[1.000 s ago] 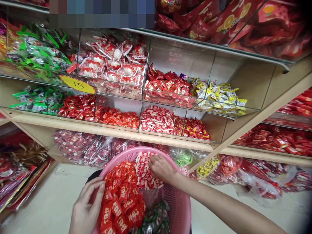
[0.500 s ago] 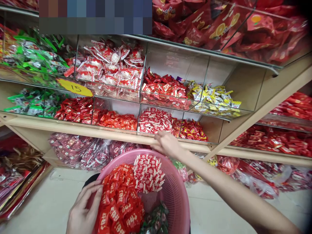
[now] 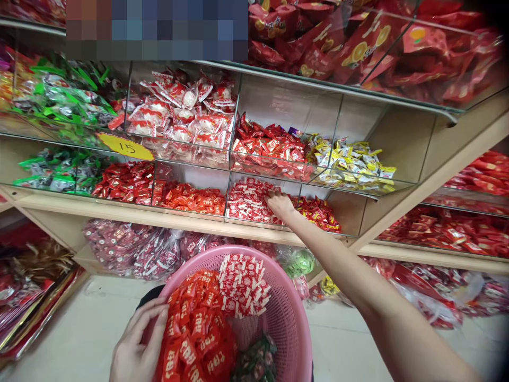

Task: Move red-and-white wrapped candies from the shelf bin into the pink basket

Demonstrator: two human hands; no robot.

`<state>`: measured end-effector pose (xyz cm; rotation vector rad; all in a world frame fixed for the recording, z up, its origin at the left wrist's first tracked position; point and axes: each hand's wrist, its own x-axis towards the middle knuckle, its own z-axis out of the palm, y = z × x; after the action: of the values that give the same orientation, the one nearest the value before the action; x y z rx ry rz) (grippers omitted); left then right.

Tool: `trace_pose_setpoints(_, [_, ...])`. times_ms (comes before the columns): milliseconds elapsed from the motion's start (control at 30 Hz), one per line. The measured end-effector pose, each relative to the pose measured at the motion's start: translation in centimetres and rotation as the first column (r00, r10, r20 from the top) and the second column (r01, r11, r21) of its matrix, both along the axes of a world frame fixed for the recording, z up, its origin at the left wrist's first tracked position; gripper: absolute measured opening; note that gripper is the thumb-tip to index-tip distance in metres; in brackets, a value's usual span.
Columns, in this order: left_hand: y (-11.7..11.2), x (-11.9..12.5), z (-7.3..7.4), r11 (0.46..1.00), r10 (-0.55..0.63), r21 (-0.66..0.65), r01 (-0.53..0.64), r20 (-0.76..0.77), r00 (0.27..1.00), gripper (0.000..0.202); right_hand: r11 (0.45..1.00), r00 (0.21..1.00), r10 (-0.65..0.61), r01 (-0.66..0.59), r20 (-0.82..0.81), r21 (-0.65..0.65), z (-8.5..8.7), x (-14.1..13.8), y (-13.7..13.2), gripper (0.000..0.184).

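So the left hand [image 3: 135, 342], lower left of the frame, has its thumb and fingers closed on the rim of a pink basket [image 3: 304, 313] that sits at bottom center. The right hand [image 3: 280, 206] is around the middle of the frame, at the right side of a heap of small red-and-white packets [image 3: 248, 199] in a lower-shelf bin. Its fingers are curled in at the heap, but I honestly can't tell if they're pinching anything.

Inside the basket there are three batches: a big stack of orange-red packets [image 3: 199, 334] with gold print on the left, a bunch of red-and-white sticks [image 3: 243, 286] near the far rim, and some dark green packets [image 3: 256, 358] at the bottom of the frame, kinda shadowy.

Right of the heap, just past the hand, is a pile of red-and-yellow candies [image 3: 318, 212]. Left of it there's a bin of orange candies [image 3: 194, 199]. One shelf up, center frame, you get clear-wrapped white-and-red sweets [image 3: 183, 122], then red candies [image 3: 274, 146] and yellow-and-white ones [image 3: 352, 156] going right. A yellow tag [image 3: 125, 147] reading 15 hangs left of center. Stuffed plastic bags [image 3: 131, 249] are under the bottom shelf, behind the basket.
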<state>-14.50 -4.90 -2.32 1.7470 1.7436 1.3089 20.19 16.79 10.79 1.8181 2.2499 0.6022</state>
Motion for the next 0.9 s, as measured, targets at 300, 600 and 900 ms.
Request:
trace_pose_setpoints(300, [0.0, 0.0, -0.2, 1.000, -0.014, -0.020, 0.015, 0.024, 1.000, 0.021, 0.999, 0.999, 0.032, -0.032, 0.002, 0.034, 0.7, 0.2, -0.5, 0.030])
trace_pose_setpoints(600, [0.0, 0.1, -0.1, 1.000, -0.013, -0.009, 0.014, 0.008, 1.000, 0.021, 0.961, 0.935, 0.272, -0.250, -0.229, 0.120, 1.6, -5.1, -9.0, 0.019])
trace_pose_setpoints(900, [0.0, 0.2, 0.1, 1.000, -0.019, -0.014, 0.018, -0.004, 1.000, 0.021, 0.850, 0.872, 0.264, -0.412, -0.412, -0.329, -7.8, -9.6, -17.4, 0.018])
